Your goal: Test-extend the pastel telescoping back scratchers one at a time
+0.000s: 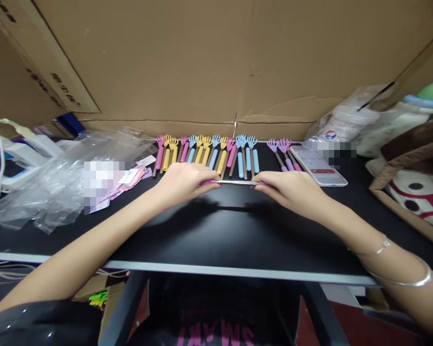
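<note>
Both my hands hold one telescopic back scratcher [236, 182] level above the black table [220, 230]. My left hand [182, 184] is closed on its pink handle end. My right hand [292, 188] is closed on the other end, where a bit of pink shows at the fingers. The metal rod spans the gap between them. Just behind lies a row of several small back scratchers [205, 154] with pink, yellow and blue hand-shaped heads, and three purple and pink ones [283, 153] farther right.
A smartphone [317, 166] lies right of the row. Crumpled clear plastic bags [57, 178] and pink packaging cards [130, 180] sit at left. Cardboard [216, 62] walls the back. White bags [346, 120] and a brown-edged bag [414, 187] stand at right.
</note>
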`<state>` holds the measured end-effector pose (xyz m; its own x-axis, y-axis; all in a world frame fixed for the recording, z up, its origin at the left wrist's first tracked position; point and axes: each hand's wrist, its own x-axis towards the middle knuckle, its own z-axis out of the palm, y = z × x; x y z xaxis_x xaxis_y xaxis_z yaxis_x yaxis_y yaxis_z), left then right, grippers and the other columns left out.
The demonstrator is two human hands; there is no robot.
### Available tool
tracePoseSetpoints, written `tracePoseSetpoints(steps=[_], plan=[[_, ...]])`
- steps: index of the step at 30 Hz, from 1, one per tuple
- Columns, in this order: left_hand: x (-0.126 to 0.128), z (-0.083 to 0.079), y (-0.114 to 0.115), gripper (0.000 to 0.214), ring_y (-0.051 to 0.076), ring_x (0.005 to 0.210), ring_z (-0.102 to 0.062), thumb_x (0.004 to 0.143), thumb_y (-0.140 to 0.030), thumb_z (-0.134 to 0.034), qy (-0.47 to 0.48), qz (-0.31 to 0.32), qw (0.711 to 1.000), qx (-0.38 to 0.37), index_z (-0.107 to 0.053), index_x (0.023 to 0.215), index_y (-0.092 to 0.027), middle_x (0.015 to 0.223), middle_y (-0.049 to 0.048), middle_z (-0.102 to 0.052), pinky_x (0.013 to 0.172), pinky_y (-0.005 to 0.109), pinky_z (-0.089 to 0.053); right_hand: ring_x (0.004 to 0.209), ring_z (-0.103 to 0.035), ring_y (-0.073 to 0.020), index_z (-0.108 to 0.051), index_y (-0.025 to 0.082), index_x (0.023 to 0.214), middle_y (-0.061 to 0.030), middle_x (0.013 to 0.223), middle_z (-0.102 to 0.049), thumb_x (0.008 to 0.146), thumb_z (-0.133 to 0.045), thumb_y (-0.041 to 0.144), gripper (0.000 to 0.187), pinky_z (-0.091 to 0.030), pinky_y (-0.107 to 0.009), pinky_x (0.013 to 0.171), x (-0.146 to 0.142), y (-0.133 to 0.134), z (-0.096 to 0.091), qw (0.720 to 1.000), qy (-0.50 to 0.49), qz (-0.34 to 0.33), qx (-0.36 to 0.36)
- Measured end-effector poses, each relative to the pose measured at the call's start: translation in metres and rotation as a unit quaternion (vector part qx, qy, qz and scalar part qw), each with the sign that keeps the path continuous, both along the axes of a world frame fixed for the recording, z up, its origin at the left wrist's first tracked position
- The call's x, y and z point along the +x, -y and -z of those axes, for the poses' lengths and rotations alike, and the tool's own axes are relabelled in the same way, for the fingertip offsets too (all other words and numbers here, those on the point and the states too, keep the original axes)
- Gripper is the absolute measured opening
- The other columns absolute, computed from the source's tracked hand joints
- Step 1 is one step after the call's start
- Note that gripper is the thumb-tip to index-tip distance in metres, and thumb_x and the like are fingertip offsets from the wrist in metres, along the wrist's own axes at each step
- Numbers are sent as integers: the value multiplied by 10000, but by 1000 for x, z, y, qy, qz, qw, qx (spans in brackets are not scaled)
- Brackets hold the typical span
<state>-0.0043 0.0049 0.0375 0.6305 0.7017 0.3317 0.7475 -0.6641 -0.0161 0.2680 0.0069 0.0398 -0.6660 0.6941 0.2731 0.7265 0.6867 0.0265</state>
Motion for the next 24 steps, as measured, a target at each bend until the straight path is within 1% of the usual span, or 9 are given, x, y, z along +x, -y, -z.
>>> tracePoseSetpoints(steps=[4, 6, 7, 10, 12, 14, 18, 22, 24], plan=[[-19, -14, -11, 332, 154, 809, -641, 952, -459, -451, -30, -36, 997, -58, -694, 903, -238, 884, -10, -729, 590, 219, -298, 621, -624, -159, -622, 227, 881, -20, 720, -697, 978, -328, 451, 382, -328, -248, 545, 16, -13, -11, 999, 16, 17, -39], [-35, -20, -21, 362, 154, 777, -619, 937, -492, -437, -21, -75, 994, -83, -688, 893, -234, 848, -11, -711, 615, 217, -310, 557, -596, -152, -609, 230, 908, -4, 630, -655, 969, -339, 486, 377, -355, -254, 562, 32, -23, -19, 994, 5, 49, -99], [-44, -23, -26, 376, 145, 730, -600, 926, -513, -433, -16, -86, 990, -115, -686, 905, -236, 796, -18, -692, 622, 214, -318, 505, -570, -141, -597, 228, 931, 13, 572, -622, 968, -332, 502, 383, -372, -255, 565, 41, -28, -22, 986, -2, 55, -158], [-64, -30, -36, 412, 130, 696, -554, 909, -528, -416, -10, -41, 969, -245, -670, 891, -204, 755, -12, -646, 643, 204, -349, 515, -562, -126, -573, 210, 922, -5, 664, -642, 952, -352, 558, 414, -417, -264, 585, 66, -40, -32, 950, -30, 20, -309], [-73, -34, -39, 403, 133, 720, -547, 904, -509, -424, -10, -7, 947, -322, -651, 854, -180, 758, 1, -625, 665, 201, -377, 603, -575, -130, -583, 202, 888, -26, 735, -641, 946, -358, 576, 440, -426, -264, 619, 80, -44, -36, 934, -23, 5, -357], [-83, -37, -40, 388, 137, 738, -548, 900, -502, -444, -3, -10, 932, -362, -640, 836, -173, 771, 8, -614, 684, 204, -399, 673, -563, -132, -600, 200, 855, -35, 756, -617, 942, -361, 587, 463, -423, -257, 650, 92, -46, -39, 930, -11, 11, -368], [-100, -39, -43, 378, 148, 775, -550, 892, -515, -482, 7, -35, 924, -380, -663, 864, -185, 809, 13, -618, 705, 216, -413, 693, -514, -126, -605, 202, 791, -32, 743, -557, 918, -394, 614, 480, -408, -248, 659, 110, -49, -43, 930, -1, 40, -366], [-107, -38, -44, 387, 158, 792, -563, 876, -524, -506, -5, -48, 926, -375, -697, 900, -189, 823, 22, -640, 711, 224, -414, 711, -507, -132, -595, 198, 794, -39, 759, -549, 916, -371, 635, 505, -407, -259, 678, 109, -53, -41, 928, -3, 41, -370], [-105, -39, -44, 403, 157, 777, -565, 860, -532, -515, -3, -51, 928, -369, -710, 907, -182, 817, 25, -649, 694, 221, -411, 694, -495, -133, -587, 193, 817, -41, 760, -555, 917, -362, 640, 510, -408, -266, 661, 105, -55, -36, 920, 2, 42, -391]])
